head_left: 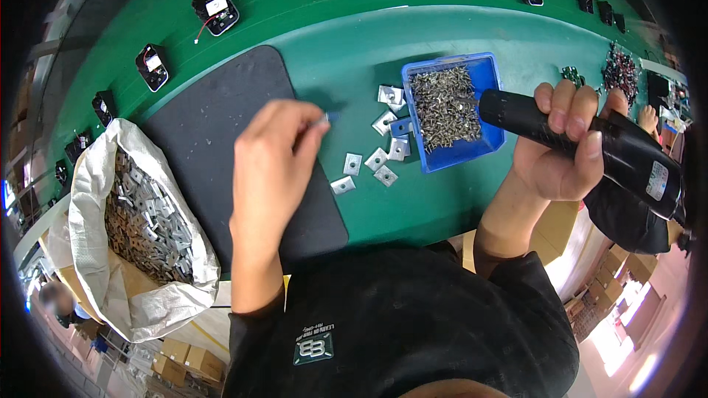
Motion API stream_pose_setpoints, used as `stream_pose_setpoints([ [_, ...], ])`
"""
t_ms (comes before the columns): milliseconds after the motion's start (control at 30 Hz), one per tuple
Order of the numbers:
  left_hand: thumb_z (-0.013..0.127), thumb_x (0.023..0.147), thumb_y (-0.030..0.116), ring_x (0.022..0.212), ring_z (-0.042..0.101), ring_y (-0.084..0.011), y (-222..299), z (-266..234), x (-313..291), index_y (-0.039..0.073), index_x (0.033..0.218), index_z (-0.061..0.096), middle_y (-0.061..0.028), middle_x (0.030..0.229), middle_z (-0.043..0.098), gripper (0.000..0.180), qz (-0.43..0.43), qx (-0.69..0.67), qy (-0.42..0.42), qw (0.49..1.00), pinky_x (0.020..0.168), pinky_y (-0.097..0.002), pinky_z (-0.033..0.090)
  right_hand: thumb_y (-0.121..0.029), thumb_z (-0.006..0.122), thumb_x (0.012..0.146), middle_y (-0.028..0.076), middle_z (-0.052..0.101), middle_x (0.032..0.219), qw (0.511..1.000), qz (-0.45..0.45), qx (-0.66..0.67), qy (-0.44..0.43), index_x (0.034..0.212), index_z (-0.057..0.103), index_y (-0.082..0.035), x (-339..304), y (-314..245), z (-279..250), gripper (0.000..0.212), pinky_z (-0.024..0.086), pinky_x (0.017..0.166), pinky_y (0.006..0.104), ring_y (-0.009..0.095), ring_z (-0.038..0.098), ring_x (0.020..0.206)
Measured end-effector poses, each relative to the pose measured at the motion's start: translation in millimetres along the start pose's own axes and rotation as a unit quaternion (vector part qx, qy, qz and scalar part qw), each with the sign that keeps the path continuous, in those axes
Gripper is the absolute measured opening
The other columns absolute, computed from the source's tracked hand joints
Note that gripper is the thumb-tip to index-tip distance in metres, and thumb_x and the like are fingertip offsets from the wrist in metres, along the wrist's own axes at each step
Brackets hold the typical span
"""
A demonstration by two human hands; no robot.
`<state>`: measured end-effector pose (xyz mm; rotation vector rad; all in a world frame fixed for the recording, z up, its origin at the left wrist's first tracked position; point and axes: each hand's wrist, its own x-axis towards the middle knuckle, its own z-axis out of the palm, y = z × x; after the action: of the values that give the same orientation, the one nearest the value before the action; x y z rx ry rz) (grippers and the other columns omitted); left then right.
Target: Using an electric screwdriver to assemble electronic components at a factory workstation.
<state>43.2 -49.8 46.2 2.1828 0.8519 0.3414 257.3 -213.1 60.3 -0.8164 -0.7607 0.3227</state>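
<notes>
My left hand (pixel 269 158) is over the right part of a dark mat, with thumb and forefinger pinched on a small metal plate (pixel 332 116); only its end sticks out past the fingertips. In my right hand (pixel 564 140) is a black electric screwdriver (pixel 522 112), gripped around its body with its nose directed left. That nose reaches over the right rim of a blue bin (pixel 495 74) full of small screws (pixel 446 107). Between the left hand and the bin, several square metal plates with holes (pixel 352 163) lie loose on the green table.
A white woven sack (pixel 96 243) of metal plates stands at the left, beside the dark mat (pixel 221 118). Black device housings (pixel 216 9), some with red wires, line the green conveyor (pixel 280 0) at the back. Small dark red parts (pixel 619 74) are piled far right.
</notes>
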Motion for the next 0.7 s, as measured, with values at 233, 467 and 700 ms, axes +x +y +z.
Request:
stream_pose_setpoints([
  [233,0.071,0.075,0.009,0.071,0.064,-0.0265,-6.7,-3.0,88.6,0.0,0.083,0.064,-0.014,0.08,0.063,0.014,0.052,0.005,0.061,0.997,0.066,-0.0335,0.05,-0.015,0.058,0.081,0.0,0.047,0.076,0.992,-0.005,-0.123,0.022,0.132,0.04,-0.008,-0.2,-5.8,3.1,0.054,0.039,0.07,0.0328,0.014,0.044,0.068],
  [467,0.073,0.071,0.011,0.084,0.063,-0.0294,-24.8,3.6,147.8,0.0,0.078,0.066,-0.0145,0.092,0.065,0.015,0.135,0.061,0.164,0.975,0.075,-0.0364,0.049,-0.017,0.06,0.081,-0.001,0.046,0.075,0.998,0.027,-0.039,0.036,0.132,0.039,-0.008,2.2,-8.4,-3.8,0.056,0.036,0.068,0.0305,0.012,0.043,0.067],
  [700,0.074,0.074,0.015,0.094,0.065,-0.0251,-40.8,15.0,178.2,0.004,0.085,0.068,-0.0112,0.107,0.066,0.017,0.126,0.135,0.125,0.975,0.08,-0.0341,0.05,-0.017,0.063,0.079,-0.002,0.047,0.075,0.998,0.042,-0.023,0.029,0.13,0.039,-0.008,12.3,-4.8,-5.5,0.057,0.035,0.067,0.0294,0.011,0.043,0.066],
])
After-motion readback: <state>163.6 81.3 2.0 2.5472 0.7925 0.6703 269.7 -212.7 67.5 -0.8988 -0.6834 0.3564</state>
